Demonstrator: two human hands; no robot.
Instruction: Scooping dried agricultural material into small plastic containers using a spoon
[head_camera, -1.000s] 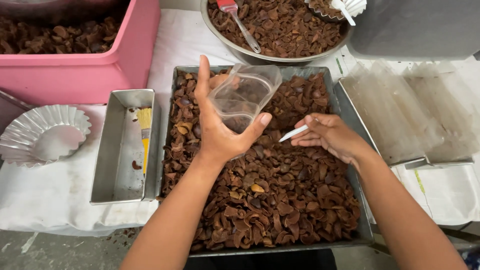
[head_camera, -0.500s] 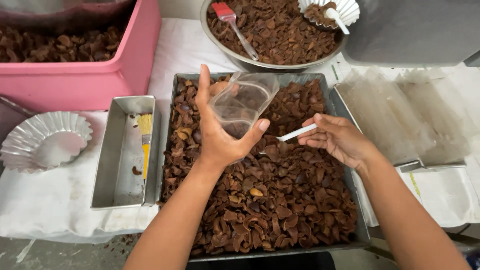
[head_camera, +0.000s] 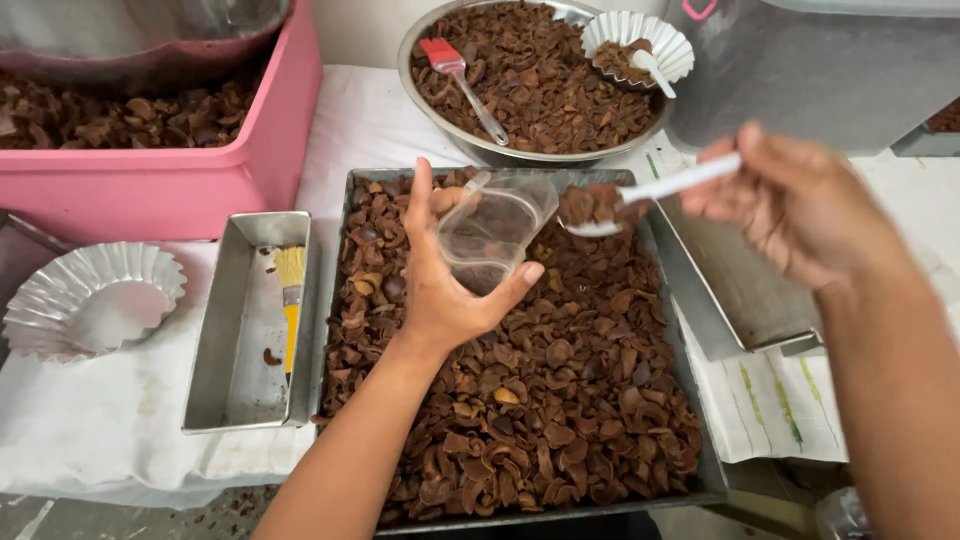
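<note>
My left hand (head_camera: 445, 290) holds a clear plastic bag (head_camera: 492, 228) open above a metal tray (head_camera: 688, 412) filled with brown dried shell pieces (head_camera: 560, 400). My right hand (head_camera: 800, 205) grips a white plastic spoon (head_camera: 660, 190), blurred with motion. The spoon's bowl carries brown pieces and sits right at the mouth of the bag.
A round metal bowl (head_camera: 440, 110) of the same brown pieces holds a red brush (head_camera: 460, 80) and a fluted white cup (head_camera: 640, 45) with a spoon. A pink tub (head_camera: 190, 180) stands at left. A small metal pan (head_camera: 245, 320) with a yellow brush and a fluted foil cup (head_camera: 90, 300) lie nearby.
My right hand lifted from the tray with the spoon loaded and swung it up to the bag's mouth. The left hand kept the bag in place.
</note>
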